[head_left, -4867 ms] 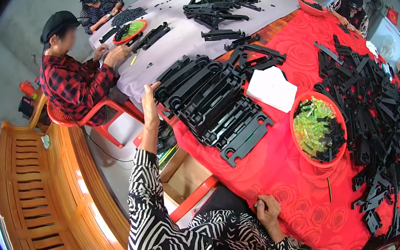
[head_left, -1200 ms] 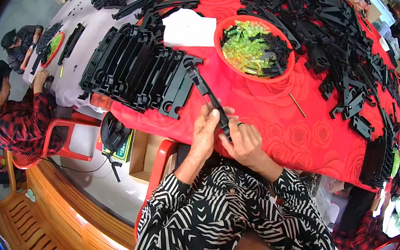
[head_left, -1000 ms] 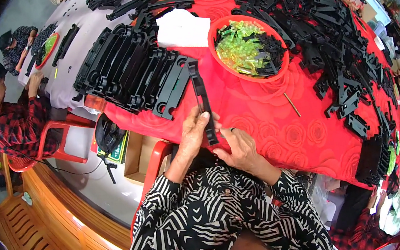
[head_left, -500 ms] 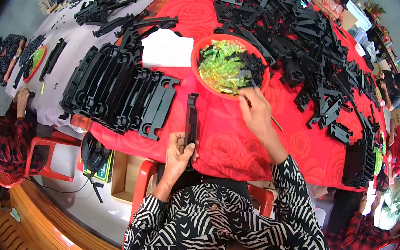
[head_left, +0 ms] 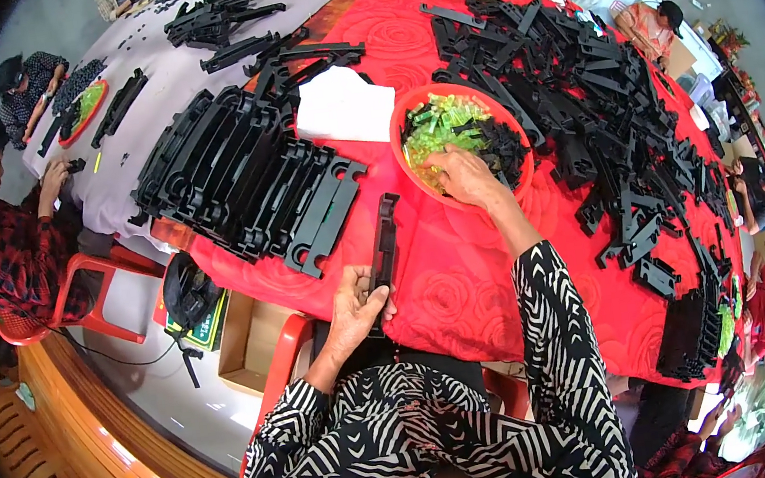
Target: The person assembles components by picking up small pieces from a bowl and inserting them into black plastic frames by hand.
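Black elongated part [head_left: 384,239], centre of frame.
Your left hand [head_left: 353,309] pinches it; your right hand [head_left: 465,174] is in the red bowl [head_left: 442,89], upper centre, grip indiscernible.

Lots of plastic, plus some seriously shiny wood

The long part [head_left: 385,243] looked like smooth black plastic with a slight sheen, and the stacked parts [head_left: 213,179] seemed like the same stuff, mostly matt. The bowl [head_left: 504,107] was glossy red plastic, and the yellow-green pieces [head_left: 449,119] in it looked slick and see-through. The red tablecloth [head_left: 446,288] seemed to be smooth fabric; the white sheet [head_left: 347,105] was matt, paper or cloth, couldn't tell which. The bench [head_left: 122,452] was glossy varnished wood.
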A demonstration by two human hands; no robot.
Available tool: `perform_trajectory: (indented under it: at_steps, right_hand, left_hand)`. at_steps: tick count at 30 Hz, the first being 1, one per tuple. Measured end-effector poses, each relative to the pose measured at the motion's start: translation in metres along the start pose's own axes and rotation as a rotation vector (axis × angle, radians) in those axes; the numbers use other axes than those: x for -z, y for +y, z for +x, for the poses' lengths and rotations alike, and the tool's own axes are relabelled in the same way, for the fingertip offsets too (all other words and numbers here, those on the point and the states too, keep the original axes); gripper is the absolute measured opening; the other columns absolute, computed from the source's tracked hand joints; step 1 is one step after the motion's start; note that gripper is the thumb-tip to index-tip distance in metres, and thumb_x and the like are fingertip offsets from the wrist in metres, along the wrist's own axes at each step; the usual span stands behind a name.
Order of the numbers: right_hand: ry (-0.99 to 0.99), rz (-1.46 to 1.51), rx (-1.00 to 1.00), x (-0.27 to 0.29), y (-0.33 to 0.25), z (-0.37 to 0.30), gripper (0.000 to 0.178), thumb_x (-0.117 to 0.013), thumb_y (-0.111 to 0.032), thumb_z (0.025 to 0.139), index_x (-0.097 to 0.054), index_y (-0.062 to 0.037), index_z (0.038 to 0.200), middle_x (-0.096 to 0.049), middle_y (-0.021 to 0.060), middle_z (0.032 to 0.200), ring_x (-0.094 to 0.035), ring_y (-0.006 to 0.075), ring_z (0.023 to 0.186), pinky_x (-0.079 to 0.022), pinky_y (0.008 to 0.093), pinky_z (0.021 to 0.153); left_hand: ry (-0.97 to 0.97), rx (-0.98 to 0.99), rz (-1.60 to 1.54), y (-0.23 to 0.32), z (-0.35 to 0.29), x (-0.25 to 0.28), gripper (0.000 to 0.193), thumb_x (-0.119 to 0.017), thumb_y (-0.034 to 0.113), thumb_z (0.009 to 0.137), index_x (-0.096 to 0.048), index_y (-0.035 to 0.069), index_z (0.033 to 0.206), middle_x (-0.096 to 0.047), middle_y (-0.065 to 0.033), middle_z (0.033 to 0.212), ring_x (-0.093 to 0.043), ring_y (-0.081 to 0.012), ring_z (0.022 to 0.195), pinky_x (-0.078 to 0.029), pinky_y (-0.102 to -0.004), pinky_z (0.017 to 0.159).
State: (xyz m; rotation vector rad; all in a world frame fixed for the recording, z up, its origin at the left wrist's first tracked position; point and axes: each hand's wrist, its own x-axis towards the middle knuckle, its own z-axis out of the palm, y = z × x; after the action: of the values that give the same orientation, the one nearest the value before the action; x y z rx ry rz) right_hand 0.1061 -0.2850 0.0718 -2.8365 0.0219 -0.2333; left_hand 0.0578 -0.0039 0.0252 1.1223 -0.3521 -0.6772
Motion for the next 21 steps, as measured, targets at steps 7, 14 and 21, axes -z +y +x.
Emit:
perform_trajectory:
  at_steps: [7,14,21]
  right_hand:
    - [-0.203,0.065,0.006,0.019,0.000,-0.003,0.020,-0.059,-0.017,0.074,-0.061,-0.0099,0.092,-0.054,0.0268,0.103,-0.048,0.0388,0.106,-0.040,0.0409,0.088]
    - [-0.059,0.126,-0.067,0.004,0.000,-0.003,0.013,-0.063,-0.016,0.071,-0.063,-0.0089,0.082,-0.057,0.0236,0.086,-0.054,0.0385,0.089,-0.041,0.0426,0.086]
    - [0.211,1.090,-0.220,0.030,-0.032,-0.025,0.004,-0.062,-0.005,0.077,-0.060,-0.0015,0.079,-0.054,-0.0005,0.067,-0.050,0.0051,0.060,-0.044,0.0180,0.055]
  left_hand:
    - [0.005,-0.001,-0.001,0.004,0.001,-0.002,0.019,-0.047,-0.003,0.084,-0.036,0.000,0.099,-0.053,-0.0088,0.077,-0.055,-0.0123,0.058,-0.047,-0.0237,0.053]
    - [0.004,0.000,-0.003,0.004,0.000,-0.002,0.018,-0.045,-0.003,0.084,-0.036,0.001,0.099,-0.054,-0.0091,0.079,-0.055,-0.0136,0.060,-0.047,-0.0243,0.054]
    - [0.088,0.050,-0.151,0.010,0.002,-0.007,0.034,-0.047,0.004,0.086,-0.037,0.004,0.119,-0.057,-0.0100,0.089,-0.057,-0.0145,0.070,-0.048,-0.0252,0.060]
